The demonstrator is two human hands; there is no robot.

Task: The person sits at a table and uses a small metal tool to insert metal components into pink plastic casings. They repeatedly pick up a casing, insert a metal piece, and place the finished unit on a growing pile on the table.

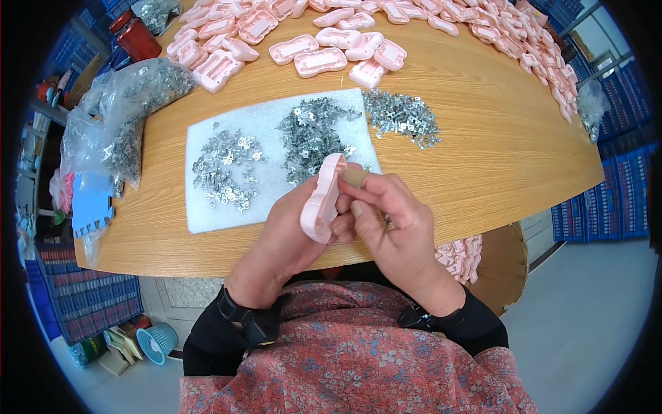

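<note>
A pale pink plastic shell (321,200), long with a waisted outline, stands on edge in my left hand (276,224), whose fingers wrap behind it. At its open inner side, my right hand (403,221) has thumb and fingers pinched together. A tan cover (355,178), like a finger cot, sits on the right index fingertip. Whatever small piece that pinch may hold is hidden. Beyond my hands lies a white felt-like mat (269,114) bearing a left heap of small metal pieces (227,169) and a denser heap of metal contacts (317,131).
Another metal heap (403,116) lies right of the mat on the wooden table (483,152). Pink shells (321,62) crowd the far edge. At left are a plastic bag of metal parts (127,110), a red jar (134,36) and a blue foam piece (92,203).
</note>
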